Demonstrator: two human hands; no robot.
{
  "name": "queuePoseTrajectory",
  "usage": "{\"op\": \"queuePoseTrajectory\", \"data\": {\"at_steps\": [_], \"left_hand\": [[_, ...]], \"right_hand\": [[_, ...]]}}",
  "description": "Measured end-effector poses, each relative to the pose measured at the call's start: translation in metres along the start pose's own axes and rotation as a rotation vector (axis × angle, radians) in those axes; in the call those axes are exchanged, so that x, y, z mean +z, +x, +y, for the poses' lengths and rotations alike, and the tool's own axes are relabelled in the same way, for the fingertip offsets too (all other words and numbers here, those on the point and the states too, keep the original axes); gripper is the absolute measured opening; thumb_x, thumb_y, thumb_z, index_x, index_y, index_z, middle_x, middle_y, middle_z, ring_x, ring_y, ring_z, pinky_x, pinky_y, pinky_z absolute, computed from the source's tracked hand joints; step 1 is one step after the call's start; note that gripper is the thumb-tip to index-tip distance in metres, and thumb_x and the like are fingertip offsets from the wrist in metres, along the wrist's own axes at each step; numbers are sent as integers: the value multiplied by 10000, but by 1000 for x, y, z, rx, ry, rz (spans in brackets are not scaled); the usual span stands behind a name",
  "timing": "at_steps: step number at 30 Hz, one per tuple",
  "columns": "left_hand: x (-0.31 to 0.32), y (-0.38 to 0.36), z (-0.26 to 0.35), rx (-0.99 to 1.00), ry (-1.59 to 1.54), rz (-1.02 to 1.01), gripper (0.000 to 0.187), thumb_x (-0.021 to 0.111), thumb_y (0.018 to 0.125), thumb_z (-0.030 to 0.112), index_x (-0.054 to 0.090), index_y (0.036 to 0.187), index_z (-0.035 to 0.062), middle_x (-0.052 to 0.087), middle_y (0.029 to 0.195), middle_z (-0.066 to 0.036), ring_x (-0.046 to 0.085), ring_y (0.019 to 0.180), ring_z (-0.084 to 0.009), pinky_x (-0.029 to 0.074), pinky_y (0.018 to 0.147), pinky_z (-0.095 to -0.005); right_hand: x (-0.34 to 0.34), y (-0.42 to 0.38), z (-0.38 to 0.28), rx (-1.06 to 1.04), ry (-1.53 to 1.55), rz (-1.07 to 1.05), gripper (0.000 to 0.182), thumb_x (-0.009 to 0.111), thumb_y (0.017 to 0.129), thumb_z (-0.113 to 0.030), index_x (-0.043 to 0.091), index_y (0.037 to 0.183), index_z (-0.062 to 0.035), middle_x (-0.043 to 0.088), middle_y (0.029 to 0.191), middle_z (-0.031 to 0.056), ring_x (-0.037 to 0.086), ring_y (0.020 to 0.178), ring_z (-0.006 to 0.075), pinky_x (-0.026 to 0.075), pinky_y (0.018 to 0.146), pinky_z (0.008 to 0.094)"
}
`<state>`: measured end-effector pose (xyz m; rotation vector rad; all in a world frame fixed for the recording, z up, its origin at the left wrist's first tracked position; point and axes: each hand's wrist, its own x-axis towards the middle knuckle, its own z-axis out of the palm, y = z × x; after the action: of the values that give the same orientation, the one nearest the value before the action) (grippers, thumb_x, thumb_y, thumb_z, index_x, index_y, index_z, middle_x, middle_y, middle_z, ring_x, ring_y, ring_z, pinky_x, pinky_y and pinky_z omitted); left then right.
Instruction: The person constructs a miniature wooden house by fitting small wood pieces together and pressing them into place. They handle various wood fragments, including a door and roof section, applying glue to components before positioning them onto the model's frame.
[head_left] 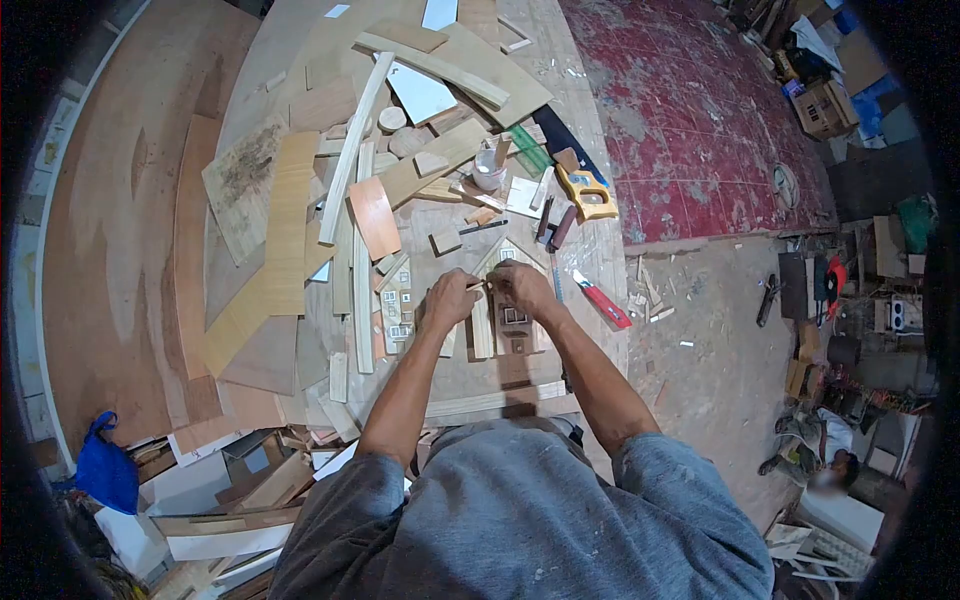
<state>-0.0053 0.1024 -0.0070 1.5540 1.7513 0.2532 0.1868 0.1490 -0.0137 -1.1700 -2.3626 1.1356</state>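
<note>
My left hand [452, 298] and my right hand [520, 287] come close together over the workbench, fingers pinched around a small pale wood piece [480, 287] that is mostly hidden. Below them stands a narrow upright wood strip [483, 330]. Under my right hand lies a small house-shaped wooden panel [514, 316] with little window frames. Another panel with white windows [398, 305] is left of my left hand. A small wood block [446, 241] and a dark thin tool [484, 228] lie just beyond my hands.
A saw with a yellow handle [590, 195], a red utility knife [603, 301] and a glue cup [489, 170] are on the bench [590, 350]. Boards and offcuts cover its left and far parts. A person [835, 470] is at the lower right, beside scattered materials.
</note>
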Motion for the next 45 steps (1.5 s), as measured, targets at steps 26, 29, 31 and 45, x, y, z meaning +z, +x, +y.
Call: {"op": "queuePoseTrajectory", "data": {"at_steps": [26,29,31,45], "left_hand": [[5,1,-16,-36,-169,7,402,737,764,138,693,1148,31,705,1031,-222,701,941,-308,535,842,-373],[3,4,-18,-95,-154,-72,384,729,791,222,710,1169,157,681,1154,-168,649,1075,-351,506,945,-430],[2,2,-16,-108,-162,-62,382,733,789,226,713,1165,165,685,1150,-160,651,1075,-347,509,943,-423],[1,2,-17,-109,-138,-69,379,722,801,254,710,1173,180,688,1148,-157,652,1075,-341,509,938,-433]], "right_hand": [[18,17,-4,159,-194,-118,233,626,819,-161,728,1023,-113,697,973,139,660,918,350,532,792,437],[20,18,-4,195,-224,-135,230,629,823,-168,729,1023,-114,695,977,138,659,919,351,530,792,441],[19,19,-4,182,-222,-138,225,631,828,-180,731,1019,-116,694,979,135,659,920,350,529,789,445],[16,20,-7,162,-241,-141,214,627,846,-246,739,977,-120,702,943,123,673,889,344,536,762,452]]}}
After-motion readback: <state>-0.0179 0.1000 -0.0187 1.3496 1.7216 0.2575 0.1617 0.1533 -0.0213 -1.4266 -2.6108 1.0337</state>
